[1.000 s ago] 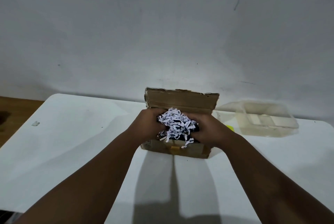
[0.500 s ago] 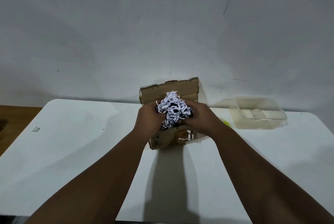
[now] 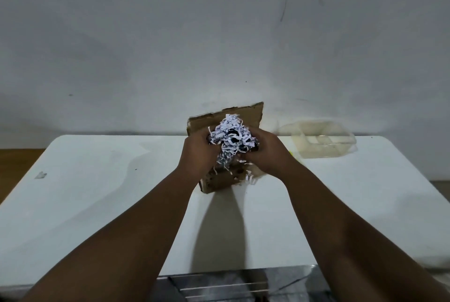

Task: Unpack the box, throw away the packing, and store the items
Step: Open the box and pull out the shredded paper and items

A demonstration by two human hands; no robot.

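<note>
A small brown cardboard box point(image 3: 219, 183) stands on the white table point(image 3: 97, 192), turned at an angle, its flap point(image 3: 253, 113) raised behind. Above it I hold a clump of white shredded paper point(image 3: 230, 141) between both hands. My left hand point(image 3: 197, 153) grips it from the left and my right hand point(image 3: 266, 153) from the right. Loose strips hang down and several lie on the box's front edge. Something dark shows inside the clump; I cannot tell what it is. The inside of the box is hidden.
A clear plastic container point(image 3: 321, 138) with dividers sits at the back right of the table, against the wall. A small yellow thing point(image 3: 291, 153) peeks out beside my right wrist. A metal rack point(image 3: 231, 284) shows below the table's near edge. Wooden floor point(image 3: 17, 162) lies left.
Both hands have lifted the clump of shredded paper up out of the box. The box has turned clockwise, and a few strips have dropped onto its front.
</note>
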